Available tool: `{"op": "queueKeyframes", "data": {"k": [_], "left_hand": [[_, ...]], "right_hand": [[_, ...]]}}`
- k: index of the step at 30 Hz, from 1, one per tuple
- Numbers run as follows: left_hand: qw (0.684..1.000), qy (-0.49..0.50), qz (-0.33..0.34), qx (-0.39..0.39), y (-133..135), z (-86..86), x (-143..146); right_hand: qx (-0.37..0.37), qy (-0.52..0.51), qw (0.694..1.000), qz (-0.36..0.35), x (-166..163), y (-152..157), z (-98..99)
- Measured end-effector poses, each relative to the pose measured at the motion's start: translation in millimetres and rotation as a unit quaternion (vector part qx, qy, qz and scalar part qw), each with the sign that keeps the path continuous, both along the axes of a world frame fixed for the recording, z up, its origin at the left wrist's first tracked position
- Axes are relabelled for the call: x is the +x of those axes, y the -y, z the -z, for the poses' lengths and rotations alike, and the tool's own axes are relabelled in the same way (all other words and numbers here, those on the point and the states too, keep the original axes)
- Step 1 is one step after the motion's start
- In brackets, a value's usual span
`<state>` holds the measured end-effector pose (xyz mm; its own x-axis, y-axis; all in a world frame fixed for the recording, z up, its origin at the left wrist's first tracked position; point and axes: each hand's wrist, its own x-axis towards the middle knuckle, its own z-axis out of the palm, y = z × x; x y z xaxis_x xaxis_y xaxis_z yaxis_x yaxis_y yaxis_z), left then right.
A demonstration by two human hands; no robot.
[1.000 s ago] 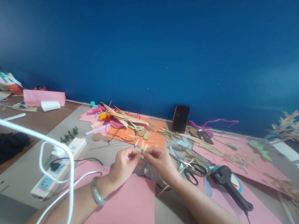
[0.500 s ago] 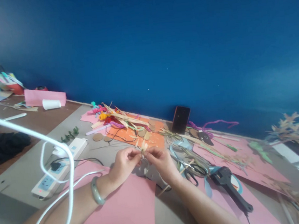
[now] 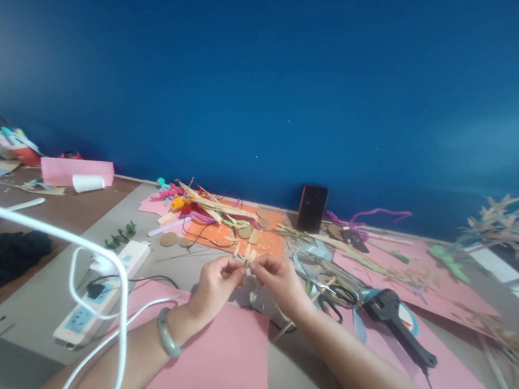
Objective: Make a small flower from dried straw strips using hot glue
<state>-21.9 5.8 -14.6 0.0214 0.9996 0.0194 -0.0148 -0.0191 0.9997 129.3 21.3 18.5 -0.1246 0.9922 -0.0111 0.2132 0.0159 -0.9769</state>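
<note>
My left hand (image 3: 218, 287) and my right hand (image 3: 280, 284) meet over the middle of the table, thumbs and fingertips pinched together. Between them they hold a small piece of dried leaf (image 3: 249, 256), pale straw in colour, its tips poking up above the fingers. Its lower part is hidden by my fingertips. Beneath my left wrist lies a pink paper sheet (image 3: 212, 366). Just right of my right hand are black-handled scissors (image 3: 331, 304), and beyond them a black hot glue gun (image 3: 396, 322) rests on pink paper.
A white power strip (image 3: 80, 318) with plugs stands at left, and a white cable (image 3: 124, 295) loops across my left forearm. Dried stalks (image 3: 217, 208) and wooden discs lie on orange paper (image 3: 269, 243). A phone (image 3: 311, 207) leans against the blue wall (image 3: 248, 84).
Hardly anything differs. Both hands keep their pinch on the dried leaf piece, and the whole view has shifted very slightly.
</note>
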Motion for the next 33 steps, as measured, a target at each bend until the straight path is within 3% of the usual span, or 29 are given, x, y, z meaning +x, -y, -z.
{"op": "queueKeyframes", "data": {"k": [17, 33], "left_hand": [[0.998, 0.066, 0.011, -0.013, -1, -4.6, 1], [0.997, 0.068, 0.025, -0.031, -4, -1.6, 0]], "right_hand": [[-0.021, -0.046, 0.999, -0.007, 0, 0, 2.3], [-0.037, -0.075, 0.996, -0.019, 0, -3, 11.6]]}}
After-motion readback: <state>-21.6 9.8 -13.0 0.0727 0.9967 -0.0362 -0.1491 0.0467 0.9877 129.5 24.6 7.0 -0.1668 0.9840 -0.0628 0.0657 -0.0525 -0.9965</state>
